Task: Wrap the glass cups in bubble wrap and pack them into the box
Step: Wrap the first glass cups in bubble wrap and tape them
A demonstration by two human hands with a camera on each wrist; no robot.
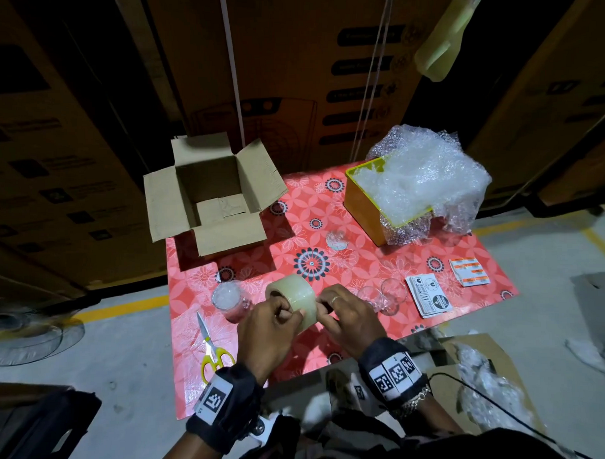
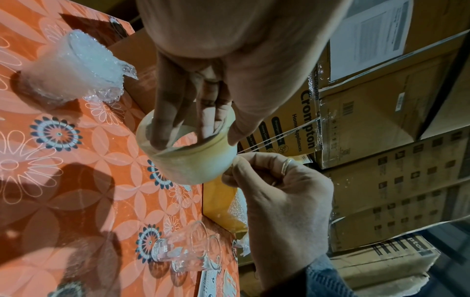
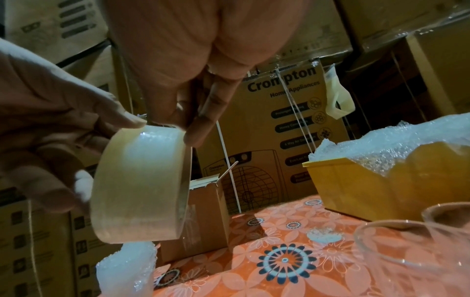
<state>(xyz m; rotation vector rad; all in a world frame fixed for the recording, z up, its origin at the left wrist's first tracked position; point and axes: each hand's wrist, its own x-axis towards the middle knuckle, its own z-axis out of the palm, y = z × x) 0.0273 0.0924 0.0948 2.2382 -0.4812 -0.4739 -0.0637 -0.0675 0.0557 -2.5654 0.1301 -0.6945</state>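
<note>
We judge the job to be at an early stage. Our left hand (image 1: 268, 328) holds the roll of clear tape (image 1: 293, 300) above the near edge of the table (image 1: 381, 261), with its fingers (image 2: 162, 124) pushed into the core and the thumb outside. Our right hand (image 1: 345, 317) pinches at the roll's outer face, thumb and fingertips closed together on what looks like the loose end of the tape; whether the end has lifted we cannot tell

One cup wrapped in bubble wrap (image 1: 228, 300) stands just left of the roll, near the scissors (image 1: 211, 346). It seems to want taping shut, which would explain the roll. Two bare glass cups (image 1: 385, 296) sit to the right of our hands, still unwrapped, beside a stack of labels (image 1: 430, 295). The cardboard box (image 1: 210, 194) stands open at the far left, and we see no cup in it. The loose bubble wrap (image 1: 426, 177) spills from the yellow bin (image 1: 362, 206) at the far right

So one cup is wrapped but unsealed, two are left to wrap, and nothing is packed
</note>
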